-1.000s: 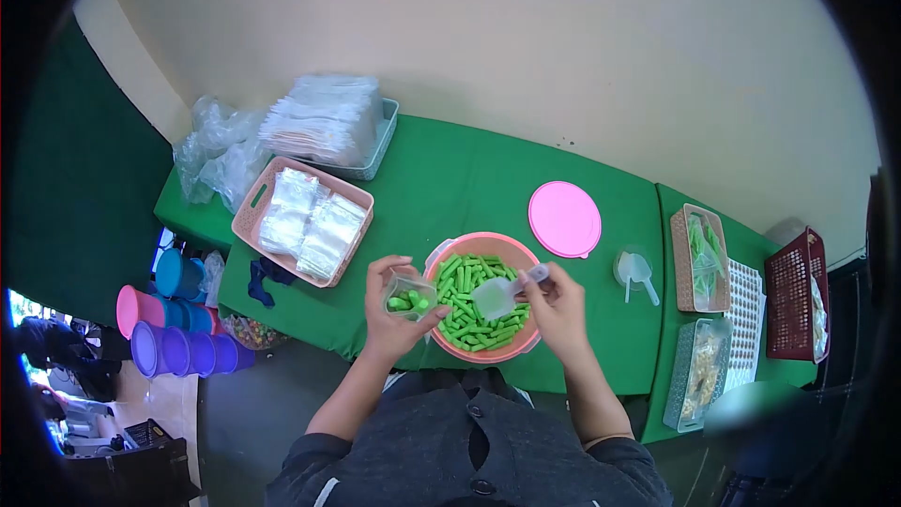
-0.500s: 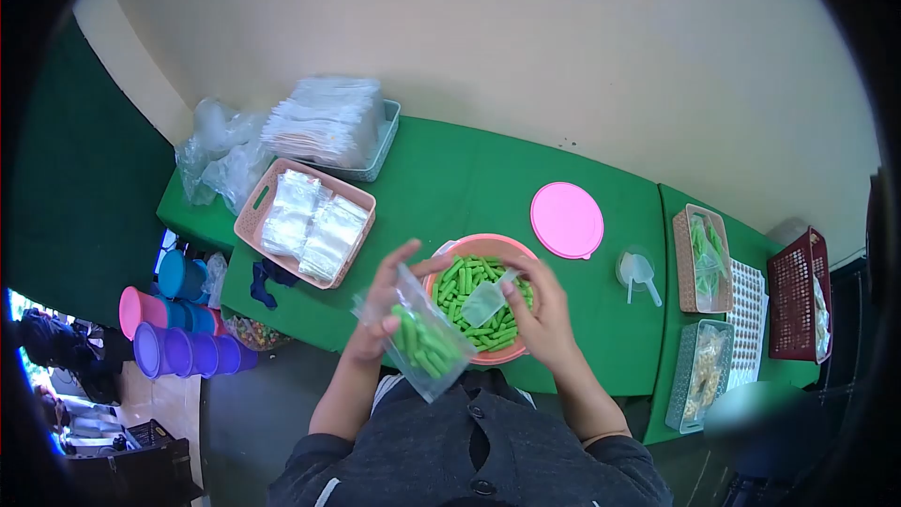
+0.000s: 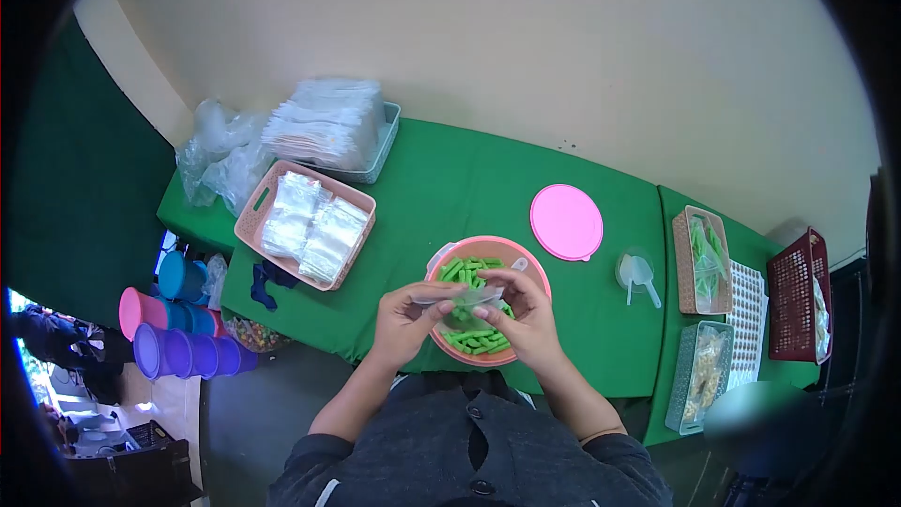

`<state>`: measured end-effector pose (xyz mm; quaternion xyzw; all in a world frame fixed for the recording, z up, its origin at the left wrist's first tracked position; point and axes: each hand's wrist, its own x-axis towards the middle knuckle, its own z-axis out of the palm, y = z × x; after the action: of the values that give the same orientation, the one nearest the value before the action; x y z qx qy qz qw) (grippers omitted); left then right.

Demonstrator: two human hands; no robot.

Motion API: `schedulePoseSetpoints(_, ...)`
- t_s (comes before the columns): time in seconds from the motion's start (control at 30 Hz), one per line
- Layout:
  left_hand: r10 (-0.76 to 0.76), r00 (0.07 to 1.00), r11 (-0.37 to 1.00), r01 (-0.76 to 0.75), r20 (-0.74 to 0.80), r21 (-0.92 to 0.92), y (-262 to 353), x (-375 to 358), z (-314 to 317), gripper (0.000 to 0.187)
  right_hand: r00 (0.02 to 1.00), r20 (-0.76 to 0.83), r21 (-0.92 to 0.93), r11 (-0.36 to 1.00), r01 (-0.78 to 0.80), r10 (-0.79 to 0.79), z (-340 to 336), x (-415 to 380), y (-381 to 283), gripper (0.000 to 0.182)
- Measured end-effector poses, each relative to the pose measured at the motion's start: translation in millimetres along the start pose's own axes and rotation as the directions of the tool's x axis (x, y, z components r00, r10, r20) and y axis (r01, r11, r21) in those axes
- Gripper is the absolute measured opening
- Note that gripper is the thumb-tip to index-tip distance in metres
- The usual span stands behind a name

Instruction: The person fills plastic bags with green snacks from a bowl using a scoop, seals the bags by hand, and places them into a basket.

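Over a pink-orange tub (image 3: 535,268) of short green sticks (image 3: 477,344), a clear plastic bag (image 3: 474,298) is stretched between my two hands. My left hand (image 3: 405,321) pinches the left end of the bag's edge, thumb against fingers. At the other end, my right hand (image 3: 530,324) grips the same edge between thumb and fingers. The lower part of the bag overlaps the green sticks in this view. The pale handle of a scoop (image 3: 518,265) shows at the tub's back right, beyond my right fingers.
A pink lid (image 3: 567,222) lies on the green table (image 3: 450,178). A small clear container (image 3: 636,269) with a white spoon stands to its right. Baskets of flat plastic bags (image 3: 324,239) and stacked packaging (image 3: 328,122) stand at left. Filled baskets (image 3: 704,371) line the right side.
The bag with green sticks has swung from the left to over the tub. My right hand has let go of the scoop, now in the tub, and taken the bag's edge.
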<state>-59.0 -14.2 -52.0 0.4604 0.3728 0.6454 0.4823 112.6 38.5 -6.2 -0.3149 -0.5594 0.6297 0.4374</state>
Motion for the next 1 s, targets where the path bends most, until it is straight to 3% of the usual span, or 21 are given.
schedulePoseSetpoints(0.1,0.058,0.996,0.997,-0.055,-0.065,0.052,-4.1,-1.4,4.8,0.018,0.991,0.114,-0.163,0.982,0.092,-0.074,-14.4,0.1,16.7,0.023)
schedulePoseSetpoints(0.23,-0.009,0.995,0.994,0.019,-0.095,0.109,-5.4,-4.0,7.8,0.020,0.996,0.045,-0.193,0.977,0.086,-0.079,-11.1,-5.3,18.8,0.016)
schedulePoseSetpoints(0.33,-0.014,0.998,0.983,0.025,-0.063,0.182,1.3,-2.4,10.9,0.022,0.998,0.039,-0.106,0.993,0.057,-0.053,-10.0,-8.1,22.1,0.016)
schedulePoseSetpoints(0.4,-0.119,0.993,0.906,0.106,0.006,0.410,5.7,-1.7,12.9,0.028,0.991,-0.022,-0.252,0.960,0.119,-0.129,-8.6,-8.1,19.2,0.012)
schedulePoseSetpoints(0.43,-0.119,0.993,0.905,0.106,0.006,0.411,9.3,-1.2,15.3,0.028,0.991,-0.022,-0.251,0.961,0.119,-0.129,-11.3,-5.7,17.7,0.012)
schedulePoseSetpoints(0.53,-0.053,0.994,0.859,-0.006,0.100,0.511,17.2,2.9,19.2,0.034,0.983,-0.048,-0.274,0.949,0.159,-0.178,-18.6,-2.0,12.8,0.011)
schedulePoseSetpoints(0.6,0.126,0.978,0.794,-0.198,0.163,0.574,20.2,10.2,16.6,0.039,0.974,0.199,-0.241,0.958,0.158,-0.111,-16.9,-4.2,6.5,0.009)
schedulePoseSetpoints(0.67,0.104,0.972,0.783,-0.210,0.209,0.585,26.9,12.1,17.9,0.042,0.959,0.283,-0.234,0.967,0.096,-0.027,-21.6,0.9,-0.3,0.010)
schedulePoseSetpoints(0.73,0.076,0.966,0.772,-0.213,0.246,0.599,29.0,7.7,17.2,0.045,0.952,0.066,-0.451,0.843,0.294,-0.297,-24.9,9.5,0.2,0.010)
schedulePoseSetpoints(0.77,0.062,0.972,0.782,-0.188,0.226,0.595,28.6,6.5,15.8,0.048,0.964,0.152,-0.372,0.891,0.260,-0.218,-25.2,4.5,2.7,0.009)
schedulePoseSetpoints(0.87,0.047,0.974,0.786,-0.172,0.221,0.593,26.3,6.9,13.9,0.049,0.976,0.066,-0.281,0.935,0.218,-0.208,-25.0,3.4,3.5,0.007)
schedulePoseSetpoints(0.93,0.049,0.975,0.785,-0.172,0.218,0.595,21.0,3.3,14.7,0.047,0.981,0.073,-0.353,0.915,0.194,-0.180,-27.5,5.6,5.4,0.007)
schedulePoseSetpoints(1.0,0.025,0.991,0.893,-0.082,0.134,0.443,15.8,1.3,14.6,0.037,0.985,0.094,-0.289,0.943,0.167,-0.146,-27.5,2.7,12.4,0.007)
